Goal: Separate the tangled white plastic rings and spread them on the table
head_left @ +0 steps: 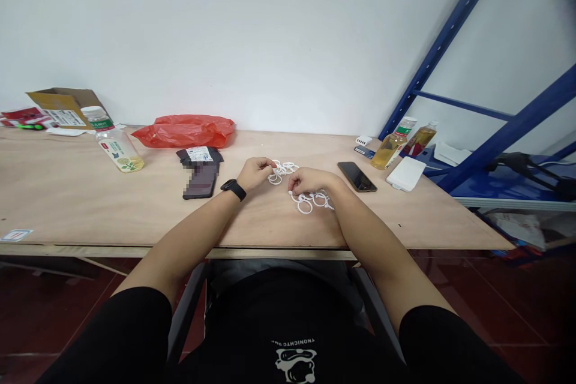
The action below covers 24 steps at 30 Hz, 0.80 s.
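Two groups of small white rings lie on the wooden table. My left hand (256,173), with a black watch on the wrist, has its fingers pinched at the left edge of the far group of white rings (283,170). Closed fingers of my right hand (306,181) touch a white ring at the upper left of the near group of white rings (306,206). That near group spreads below the hand and partly under the right wrist. The fingertips hide just how each ring is gripped.
On the table (252,222), a dark package (202,177), red plastic bag (189,131), bottle (117,147) and cardboard box (67,109) stand or lie left. A phone (357,176), white case (405,173) and bottle (392,147) are right, beside a blue metal frame (450,30).
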Tool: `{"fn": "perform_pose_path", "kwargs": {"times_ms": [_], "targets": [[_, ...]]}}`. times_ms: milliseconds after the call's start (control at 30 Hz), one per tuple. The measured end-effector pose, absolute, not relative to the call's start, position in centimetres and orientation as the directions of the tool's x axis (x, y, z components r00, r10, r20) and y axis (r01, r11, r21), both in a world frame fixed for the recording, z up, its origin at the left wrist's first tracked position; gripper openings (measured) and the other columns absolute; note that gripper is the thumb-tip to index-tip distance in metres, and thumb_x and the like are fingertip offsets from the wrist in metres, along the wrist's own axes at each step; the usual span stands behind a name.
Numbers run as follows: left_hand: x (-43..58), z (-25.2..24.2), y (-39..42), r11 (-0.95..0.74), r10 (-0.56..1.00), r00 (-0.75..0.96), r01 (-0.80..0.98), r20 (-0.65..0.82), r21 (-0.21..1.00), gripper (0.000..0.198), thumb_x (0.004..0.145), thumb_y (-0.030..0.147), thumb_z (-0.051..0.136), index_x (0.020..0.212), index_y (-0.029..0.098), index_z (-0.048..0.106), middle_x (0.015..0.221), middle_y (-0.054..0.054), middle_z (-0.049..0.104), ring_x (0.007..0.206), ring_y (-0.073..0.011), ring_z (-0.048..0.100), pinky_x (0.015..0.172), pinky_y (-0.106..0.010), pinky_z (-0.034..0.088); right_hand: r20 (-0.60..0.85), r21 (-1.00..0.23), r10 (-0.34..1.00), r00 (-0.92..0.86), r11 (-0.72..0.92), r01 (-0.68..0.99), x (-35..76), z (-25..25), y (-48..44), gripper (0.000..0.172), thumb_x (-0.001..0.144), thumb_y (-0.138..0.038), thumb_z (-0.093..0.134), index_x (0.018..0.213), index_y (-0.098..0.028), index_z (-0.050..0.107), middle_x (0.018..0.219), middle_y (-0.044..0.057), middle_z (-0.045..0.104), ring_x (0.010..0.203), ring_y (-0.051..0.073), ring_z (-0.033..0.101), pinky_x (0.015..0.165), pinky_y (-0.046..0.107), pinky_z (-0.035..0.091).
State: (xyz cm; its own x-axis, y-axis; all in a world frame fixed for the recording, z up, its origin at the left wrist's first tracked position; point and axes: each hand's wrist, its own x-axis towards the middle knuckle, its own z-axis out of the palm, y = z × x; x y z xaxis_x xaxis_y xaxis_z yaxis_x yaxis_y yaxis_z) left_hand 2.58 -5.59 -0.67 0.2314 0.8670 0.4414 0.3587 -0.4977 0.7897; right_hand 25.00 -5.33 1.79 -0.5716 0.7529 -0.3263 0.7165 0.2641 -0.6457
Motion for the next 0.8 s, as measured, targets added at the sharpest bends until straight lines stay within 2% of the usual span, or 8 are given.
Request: {"fn": "perform_pose_path", "kwargs": {"times_ms": [267,567,800], "targets": [[2.5,-0.6,-5.5,-0.48,0.876,0.196,0.436,0.441,0.761,0.028,0.071,0.022,0.049,0.079,0.012,0.074,0.063,-0.002,0.066,0.056,-0.0125,0.054,0.055,-0.023,0.042,-0.303,-0.651,0.78,-0.548,0.251,0.716,24.6,1.3,-5.3,0.022,0.065,-0.014,0.068,0.086,-0.017,0.07,0.061,-0.002,0.067,0.043,0.008,0.052,0.041,0.018,0.034],[2.3,-0.5,-5.2,-0.465,0.875,0.148,0.521,0.461,0.715,0.027,0.074,0.019,0.046,0.075,0.014,0.072,0.067,-0.003,0.069,0.062,-0.015,0.06,0.064,-0.025,0.047,-0.242,-0.66,0.816,-0.525,0.258,0.706,24.5,1.1,-5.3,0.021,0.067,-0.013,0.068,0.088,-0.016,0.07,0.061,-0.002,0.065,0.042,0.008,0.051,0.042,0.019,0.035],[2.0,-0.9,-4.6,-0.506,0.833,0.128,0.567,0.538,0.65,0.027,0.075,0.018,0.04,0.064,0.016,0.064,0.064,-0.003,0.065,0.065,-0.0162,0.058,0.067,-0.027,0.046,0.044,-0.605,0.881,-0.472,0.399,0.689,25.2,0.9,-4.2,0.021,0.064,-0.009,0.061,0.084,-0.015,0.069,0.073,-0.001,0.065,0.062,0.01,0.055,0.056,0.018,0.04]]}}
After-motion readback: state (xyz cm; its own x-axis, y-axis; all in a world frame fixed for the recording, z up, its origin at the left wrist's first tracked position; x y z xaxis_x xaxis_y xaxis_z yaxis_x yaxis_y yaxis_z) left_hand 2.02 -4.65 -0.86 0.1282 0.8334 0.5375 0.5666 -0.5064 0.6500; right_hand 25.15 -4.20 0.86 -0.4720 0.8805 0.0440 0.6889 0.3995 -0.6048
